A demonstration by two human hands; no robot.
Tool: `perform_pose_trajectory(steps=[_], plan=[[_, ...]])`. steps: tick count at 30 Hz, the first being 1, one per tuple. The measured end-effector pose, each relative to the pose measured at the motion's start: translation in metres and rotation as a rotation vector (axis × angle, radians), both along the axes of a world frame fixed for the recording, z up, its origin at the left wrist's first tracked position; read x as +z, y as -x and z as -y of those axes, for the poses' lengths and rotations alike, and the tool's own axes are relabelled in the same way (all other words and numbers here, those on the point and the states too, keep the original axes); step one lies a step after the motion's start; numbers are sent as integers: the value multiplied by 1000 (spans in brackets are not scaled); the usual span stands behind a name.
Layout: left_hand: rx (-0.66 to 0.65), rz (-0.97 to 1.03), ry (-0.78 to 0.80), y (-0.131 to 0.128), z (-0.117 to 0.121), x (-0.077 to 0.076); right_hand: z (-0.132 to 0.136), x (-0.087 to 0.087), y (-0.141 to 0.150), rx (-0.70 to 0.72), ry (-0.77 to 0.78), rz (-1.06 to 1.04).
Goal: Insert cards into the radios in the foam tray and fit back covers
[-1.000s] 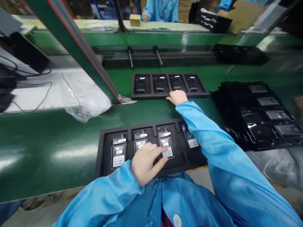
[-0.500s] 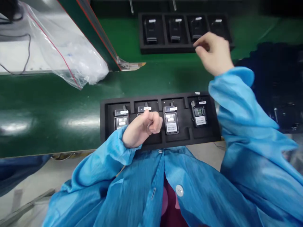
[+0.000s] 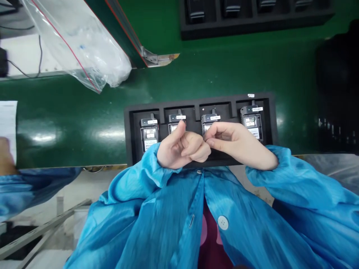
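A black foam tray (image 3: 129, 142) lies on the green belt (image 3: 70, 123) near my body, with a small labelled device in each of its four slots. The leftmost device (image 3: 149, 133) and the rightmost device (image 3: 251, 120) show fully. My hands cover parts of the two middle devices (image 3: 177, 120). My left hand (image 3: 181, 151) is curled into a fist above the tray's front, thumb raised. My right hand (image 3: 241, 144) has its fingertips pinched together and touches the left hand's knuckles. I see nothing between the fingers of either hand.
A second black tray (image 3: 252, 22) with dark devices sits further along the belt. A clear plastic bag (image 3: 81, 48) hangs off a white bench at upper left, beside a green slanted post (image 3: 123, 33). Dark stacked trays (image 3: 336, 89) are at right. Another person's hand (image 3: 5, 160) and a paper (image 3: 8, 123) are at left.
My right hand has drawn back from the far tray and met my left hand over the near tray. The left hand has closed into a fist. The view has tilted down.
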State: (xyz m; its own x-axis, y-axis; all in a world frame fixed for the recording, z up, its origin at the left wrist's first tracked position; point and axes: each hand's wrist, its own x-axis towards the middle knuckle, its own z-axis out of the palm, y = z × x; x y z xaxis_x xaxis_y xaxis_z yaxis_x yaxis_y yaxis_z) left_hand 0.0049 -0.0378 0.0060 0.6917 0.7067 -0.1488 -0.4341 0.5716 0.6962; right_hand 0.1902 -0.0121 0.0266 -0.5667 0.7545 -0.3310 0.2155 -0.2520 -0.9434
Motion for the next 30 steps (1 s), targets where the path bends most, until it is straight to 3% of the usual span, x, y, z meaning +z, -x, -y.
perform_pose_trajectory(steps=[2,5,9,15,21,23,25,30], plan=[[44,-96,0,3,2,-1,3,-1,0,-50,-121,16],[138,-178,15,7,5,-2,9,-5,-2,-174,-423,72],[193,-132,121,7,8,-9,16,-8,-9,-272,-701,159],[257,-75,293,3,9,-28,18,-6,-20,-211,-845,278],[413,-213,327,13,2,-26,15,4,-35,-16,-872,284],[439,-307,255,18,0,-25,10,-3,-39,52,-865,334],[431,-437,80,22,0,-26,2,-17,-41,77,-860,440],[260,-927,-772,29,-1,-31,-17,-56,-38,94,-898,657]])
